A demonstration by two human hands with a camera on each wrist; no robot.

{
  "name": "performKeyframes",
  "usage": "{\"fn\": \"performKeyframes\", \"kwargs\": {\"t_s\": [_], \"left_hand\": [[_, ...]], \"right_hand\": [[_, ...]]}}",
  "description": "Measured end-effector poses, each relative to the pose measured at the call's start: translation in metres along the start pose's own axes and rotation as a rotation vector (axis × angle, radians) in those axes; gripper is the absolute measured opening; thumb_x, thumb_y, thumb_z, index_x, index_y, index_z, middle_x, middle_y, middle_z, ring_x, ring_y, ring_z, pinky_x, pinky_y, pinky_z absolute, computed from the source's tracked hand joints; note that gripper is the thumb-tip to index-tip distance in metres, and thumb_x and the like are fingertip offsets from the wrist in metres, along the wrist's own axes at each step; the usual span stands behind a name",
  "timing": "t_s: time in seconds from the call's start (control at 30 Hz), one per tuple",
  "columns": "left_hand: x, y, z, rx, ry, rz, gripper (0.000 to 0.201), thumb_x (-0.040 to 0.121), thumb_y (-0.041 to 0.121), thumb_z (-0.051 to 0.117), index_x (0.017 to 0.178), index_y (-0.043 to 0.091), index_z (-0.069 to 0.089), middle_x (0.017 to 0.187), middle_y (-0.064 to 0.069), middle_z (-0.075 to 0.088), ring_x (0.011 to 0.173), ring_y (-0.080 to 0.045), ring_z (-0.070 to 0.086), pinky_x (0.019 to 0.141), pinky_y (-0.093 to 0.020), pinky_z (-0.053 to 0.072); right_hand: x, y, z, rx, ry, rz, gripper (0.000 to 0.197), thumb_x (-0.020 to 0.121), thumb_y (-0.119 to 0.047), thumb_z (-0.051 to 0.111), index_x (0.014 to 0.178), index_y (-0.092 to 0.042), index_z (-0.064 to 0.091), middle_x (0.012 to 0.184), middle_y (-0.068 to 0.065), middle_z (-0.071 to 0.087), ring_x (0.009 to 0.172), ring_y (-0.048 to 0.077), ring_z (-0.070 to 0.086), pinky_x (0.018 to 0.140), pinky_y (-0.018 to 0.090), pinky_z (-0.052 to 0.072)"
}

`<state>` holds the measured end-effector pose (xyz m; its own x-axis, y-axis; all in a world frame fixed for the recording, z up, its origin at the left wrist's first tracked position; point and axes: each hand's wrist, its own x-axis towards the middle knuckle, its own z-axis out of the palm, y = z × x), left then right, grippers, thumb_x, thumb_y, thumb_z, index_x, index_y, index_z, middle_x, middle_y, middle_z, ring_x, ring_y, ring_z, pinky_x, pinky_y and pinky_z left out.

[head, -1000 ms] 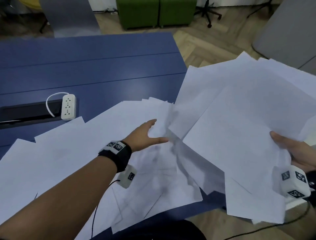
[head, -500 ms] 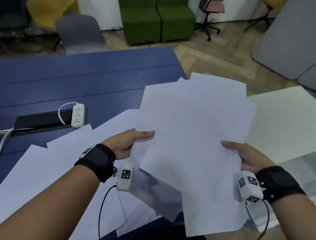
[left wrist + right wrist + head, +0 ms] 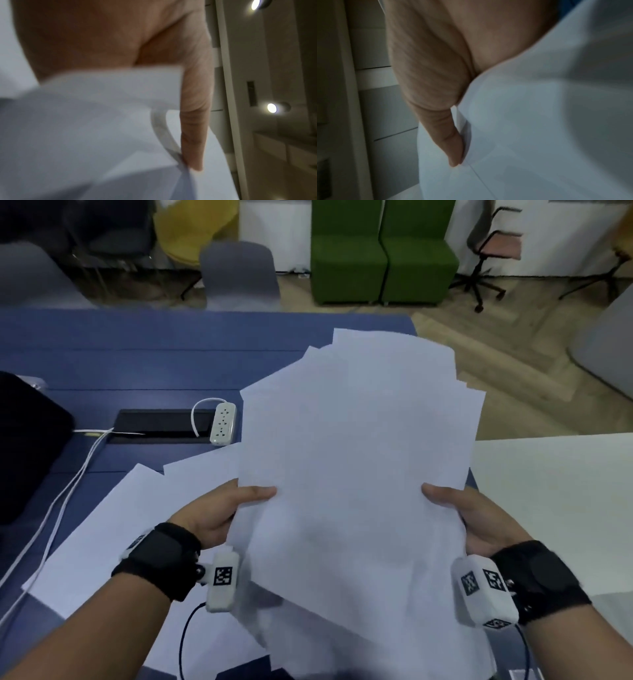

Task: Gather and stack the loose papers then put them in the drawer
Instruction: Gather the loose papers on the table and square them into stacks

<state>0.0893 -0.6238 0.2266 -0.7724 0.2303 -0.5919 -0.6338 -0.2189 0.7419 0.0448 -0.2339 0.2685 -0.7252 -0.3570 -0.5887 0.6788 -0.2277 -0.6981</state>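
A loose, uneven bundle of white papers [image 3: 352, 460] is held up over the blue table [image 3: 137, 364], its sheets fanned out of line. My left hand [image 3: 236, 505] grips the bundle's left edge, thumb on top. My right hand [image 3: 455, 508] grips the right edge the same way. In the left wrist view my left thumb [image 3: 193, 121] presses on the paper stack [image 3: 85, 135]. The right wrist view has my right thumb [image 3: 447, 135] lying on the white sheets [image 3: 539, 121]. More loose sheets [image 3: 113, 529] lie flat on the table under and left of my left arm. No drawer is in view.
A white power strip [image 3: 223, 423] with its cord lies beside a black cable slot [image 3: 161, 426]. White cables [image 3: 65, 494] run down the left. A dark object [image 3: 27, 446] sits at the far left. A white surface [image 3: 555, 508] adjoins on the right. Chairs and green seats [image 3: 380, 251] stand beyond.
My left hand left the sheets on the table and took the bundle's left edge. The wide fan of papers has been drawn together between both hands and brought to the middle.
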Motion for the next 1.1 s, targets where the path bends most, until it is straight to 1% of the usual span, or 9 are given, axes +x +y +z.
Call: {"fn": "performKeyframes", "kwargs": {"t_s": [0.1,0.23,0.4,0.5,0.6,0.7,0.8,0.9,1.1], "left_hand": [[0.016,-0.015,0.002,0.042,-0.010,-0.023,0.040,0.101,0.015,0.065,0.139,0.006,0.067,0.137,-0.018,0.072,0.125,-0.035,0.071,0.107,-0.045,0.058],[0.046,-0.044,0.000,0.042,-0.040,-0.101,0.043,0.099,0.013,0.072,0.141,0.005,0.067,0.140,-0.016,0.071,0.130,-0.034,0.069,0.116,-0.049,0.050],[0.073,-0.070,0.002,0.041,0.103,-0.147,0.032,0.096,0.007,0.075,0.128,0.006,0.074,0.124,-0.015,0.079,0.107,-0.031,0.078,0.092,-0.042,0.063],[0.090,-0.091,0.000,0.072,0.145,-0.202,0.033,0.097,0.006,0.075,0.129,0.004,0.073,0.125,-0.015,0.079,0.113,-0.035,0.076,0.104,-0.050,0.058],[0.103,-0.108,0.003,0.096,0.134,-0.269,0.034,0.098,0.007,0.074,0.132,0.007,0.070,0.126,-0.012,0.078,0.119,-0.036,0.074,0.112,-0.052,0.053],[0.108,-0.119,0.011,0.095,0.150,-0.307,0.038,0.096,0.012,0.079,0.132,0.007,0.070,0.128,-0.011,0.078,0.119,-0.036,0.074,0.116,-0.055,0.049],[0.107,-0.122,0.015,0.122,0.142,-0.281,0.039,0.097,0.009,0.077,0.135,0.008,0.068,0.128,-0.010,0.078,0.115,-0.033,0.075,0.109,-0.054,0.055],[0.093,-0.108,0.017,0.131,0.094,-0.202,0.037,0.098,0.007,0.075,0.134,0.007,0.069,0.126,-0.014,0.078,0.107,-0.029,0.078,0.083,-0.038,0.064],[0.063,-0.078,0.003,0.043,0.013,-0.069,0.042,0.100,0.014,0.071,0.142,0.012,0.066,0.136,-0.011,0.074,0.126,-0.033,0.071,0.109,-0.047,0.055]], "right_hand": [[0.021,0.013,0.002,-0.030,0.032,0.046,0.049,0.095,-0.007,0.064,0.144,-0.003,0.062,0.140,0.021,0.068,0.125,0.040,0.068,0.093,0.050,0.063],[0.047,0.032,-0.003,-0.084,0.056,0.090,0.049,0.094,-0.005,0.070,0.142,-0.004,0.063,0.141,0.021,0.068,0.131,0.042,0.064,0.115,0.057,0.047],[0.077,0.051,-0.027,-0.091,0.135,0.144,0.048,0.090,-0.008,0.078,0.136,-0.001,0.067,0.134,0.020,0.072,0.126,0.042,0.068,0.115,0.060,0.047],[0.088,0.072,-0.043,-0.121,0.250,0.187,0.035,0.093,-0.009,0.079,0.126,-0.003,0.068,0.122,0.016,0.078,0.113,0.036,0.075,0.107,0.052,0.054],[0.096,0.101,-0.062,-0.198,0.333,0.262,0.073,0.078,-0.022,0.095,0.137,-0.003,0.057,0.126,0.018,0.076,0.108,0.035,0.076,0.094,0.049,0.062],[0.108,0.135,-0.086,-0.167,0.331,0.291,0.092,0.061,-0.025,0.104,0.138,-0.005,0.058,0.126,0.012,0.077,0.116,0.033,0.074,0.105,0.050,0.058],[0.104,0.139,-0.069,-0.194,0.343,0.273,0.058,0.075,-0.016,0.096,0.125,-0.008,0.065,0.123,0.011,0.077,0.113,0.029,0.073,0.103,0.046,0.056],[0.097,0.126,-0.057,-0.194,0.314,0.197,0.049,0.081,-0.013,0.091,0.124,-0.009,0.068,0.127,0.010,0.077,0.117,0.027,0.071,0.109,0.044,0.052],[0.075,0.084,-0.057,-0.070,0.153,0.075,0.051,0.091,-0.014,0.077,0.139,-0.004,0.064,0.134,0.013,0.073,0.127,0.029,0.069,0.116,0.047,0.046]]}}
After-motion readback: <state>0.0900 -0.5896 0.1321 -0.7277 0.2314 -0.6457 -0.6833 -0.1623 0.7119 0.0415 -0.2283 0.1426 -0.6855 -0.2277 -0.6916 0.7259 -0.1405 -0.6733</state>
